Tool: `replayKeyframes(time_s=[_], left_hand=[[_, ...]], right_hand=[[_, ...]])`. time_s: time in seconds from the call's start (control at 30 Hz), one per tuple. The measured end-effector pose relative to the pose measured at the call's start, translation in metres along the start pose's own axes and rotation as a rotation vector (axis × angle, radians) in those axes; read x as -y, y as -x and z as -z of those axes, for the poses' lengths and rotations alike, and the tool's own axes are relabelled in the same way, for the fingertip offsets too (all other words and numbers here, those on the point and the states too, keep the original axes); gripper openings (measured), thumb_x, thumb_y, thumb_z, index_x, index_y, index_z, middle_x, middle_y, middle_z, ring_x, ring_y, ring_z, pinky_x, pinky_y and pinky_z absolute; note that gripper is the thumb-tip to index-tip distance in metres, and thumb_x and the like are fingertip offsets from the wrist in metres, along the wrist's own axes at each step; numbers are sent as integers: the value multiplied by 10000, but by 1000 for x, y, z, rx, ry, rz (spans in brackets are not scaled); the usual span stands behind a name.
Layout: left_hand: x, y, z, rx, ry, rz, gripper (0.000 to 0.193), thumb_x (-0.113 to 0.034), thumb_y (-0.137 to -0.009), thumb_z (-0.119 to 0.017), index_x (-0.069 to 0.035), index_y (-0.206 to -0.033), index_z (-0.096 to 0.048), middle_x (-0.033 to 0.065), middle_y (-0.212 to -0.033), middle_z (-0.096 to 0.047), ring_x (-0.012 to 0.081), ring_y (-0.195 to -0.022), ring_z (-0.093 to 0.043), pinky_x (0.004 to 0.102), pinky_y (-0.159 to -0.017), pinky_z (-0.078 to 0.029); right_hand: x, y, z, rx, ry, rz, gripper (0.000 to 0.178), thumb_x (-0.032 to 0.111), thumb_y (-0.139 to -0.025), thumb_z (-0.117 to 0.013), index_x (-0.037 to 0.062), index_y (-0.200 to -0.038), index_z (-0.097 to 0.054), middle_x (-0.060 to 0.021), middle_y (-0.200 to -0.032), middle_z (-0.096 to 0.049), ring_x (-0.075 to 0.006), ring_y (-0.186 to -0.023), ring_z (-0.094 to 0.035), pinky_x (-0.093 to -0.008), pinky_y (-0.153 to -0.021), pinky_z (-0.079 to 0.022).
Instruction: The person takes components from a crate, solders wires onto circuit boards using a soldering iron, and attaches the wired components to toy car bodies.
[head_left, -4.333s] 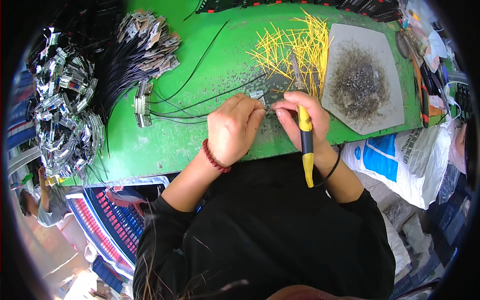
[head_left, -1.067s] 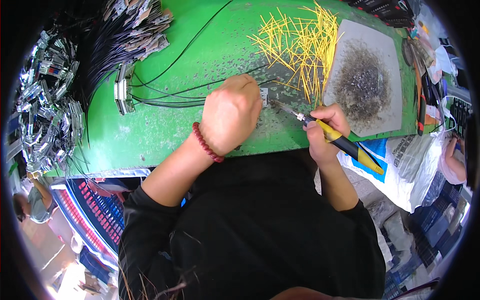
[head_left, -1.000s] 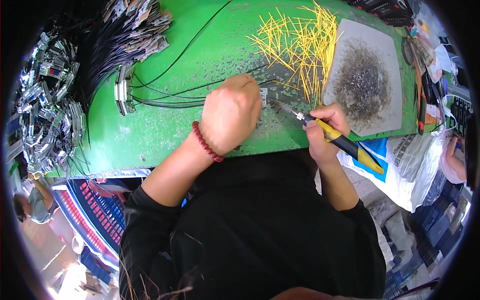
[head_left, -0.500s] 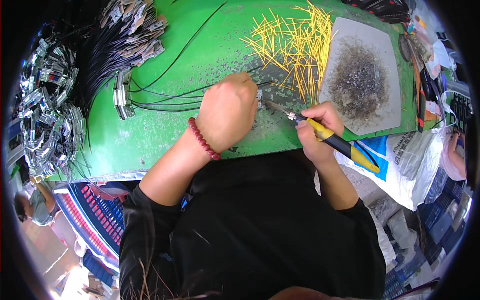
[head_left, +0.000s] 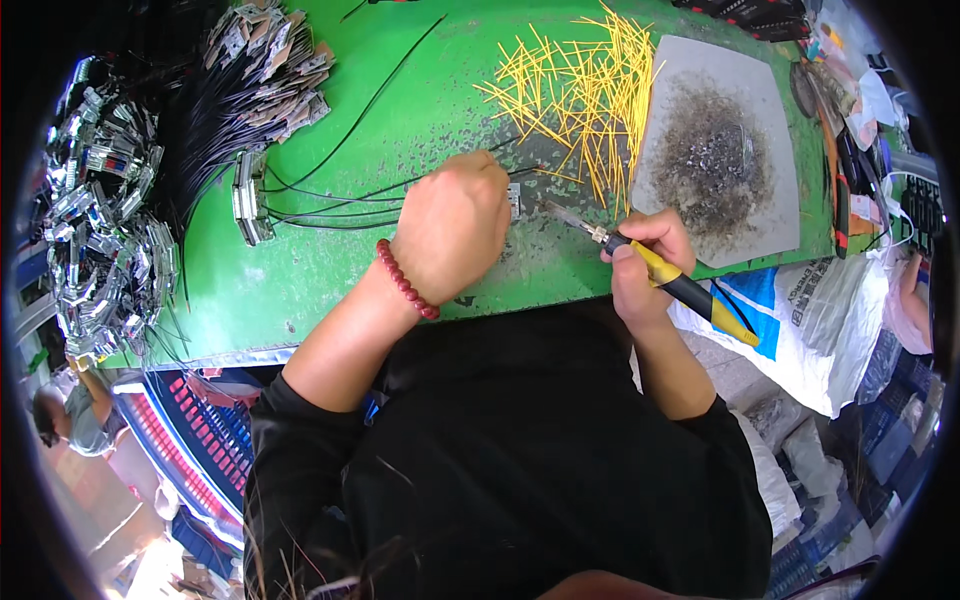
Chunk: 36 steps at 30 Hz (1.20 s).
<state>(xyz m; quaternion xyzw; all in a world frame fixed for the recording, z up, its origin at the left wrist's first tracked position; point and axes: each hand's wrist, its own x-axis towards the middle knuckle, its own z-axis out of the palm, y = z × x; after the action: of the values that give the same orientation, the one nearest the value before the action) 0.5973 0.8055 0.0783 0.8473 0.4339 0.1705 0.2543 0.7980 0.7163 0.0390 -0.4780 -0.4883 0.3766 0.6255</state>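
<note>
My right hand (head_left: pixel 650 262) grips a soldering iron (head_left: pixel 690 292) with a yellow and black handle, its metal tip pointing left, a short gap from a small silvery part (head_left: pixel 514 200). That part pokes out beside my left hand (head_left: pixel 455 215), which is closed over it, knuckles up, fingers mostly hidden. Thin black wires (head_left: pixel 340 208) run under the left hand from a stack of silvery metal pieces (head_left: pixel 250 198) on the green table (head_left: pixel 330 270). Another wire end shows to the right of the knuckles.
Yellow thin sticks (head_left: pixel 600 100) lie loose beyond my hands. Right of them is a grey board (head_left: pixel 690 75) with dark, burnt-looking residue. Bundled black cables with metal ends (head_left: pixel 265 80) and a heap of silvery parts (head_left: pixel 105 220) fill the left. A white sack (head_left: pixel 825 330) hangs at the right edge.
The soldering iron's tip has drawn back slightly to the right, away from the silvery part. My left hand stays nearly in place.
</note>
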Motion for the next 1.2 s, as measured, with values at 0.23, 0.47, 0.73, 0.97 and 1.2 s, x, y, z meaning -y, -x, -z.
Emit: replayKeyframes(time_s=[0.23,0.47,0.73,0.97,1.2], left_hand=[[3,-4,3,6,-2,4,80,-35,-762,-606,17,-712,-570,163,-784,-585,364,-722,-591,423,-633,-492],[11,-2,14,15,153,-143,87,-20,-718,-695,13,-775,-638,134,-807,-631,302,-734,-625,368,-669,-511],[4,-1,25,-183,208,-334,150,-36,-689,-728,-31,-811,-641,115,-832,-657,280,-735,-638,369,-662,-520],[-8,-2,22,-232,248,-20,78,-82,-774,-682,-44,-838,-657,112,-787,-655,296,-697,-638,362,-616,-508],[-7,3,20,-92,441,61,59,-22,-809,-657,21,-849,-655,118,-753,-643,219,-677,-633,298,-611,-497]], right_hand=[[7,-3,-11,-43,-88,-22,383,198,-884,-667,-2,-1149,-476,-70,-814,-617,-71,-690,-561,-216,-639,-467],[21,-20,-16,66,103,-112,208,65,-898,-626,15,-1099,-612,-58,-810,-640,-99,-617,-620,-216,-513,-490],[15,-48,-44,93,273,60,379,-45,-771,-699,74,-1116,-596,-81,-817,-664,-117,-695,-641,-244,-623,-511],[14,-55,-55,157,253,327,357,-106,-757,-682,38,-1076,-609,-89,-845,-662,-132,-715,-656,-248,-638,-522],[7,-47,-51,158,224,345,372,-109,-813,-642,14,-1142,-519,-110,-859,-656,-148,-763,-648,-266,-675,-533]])
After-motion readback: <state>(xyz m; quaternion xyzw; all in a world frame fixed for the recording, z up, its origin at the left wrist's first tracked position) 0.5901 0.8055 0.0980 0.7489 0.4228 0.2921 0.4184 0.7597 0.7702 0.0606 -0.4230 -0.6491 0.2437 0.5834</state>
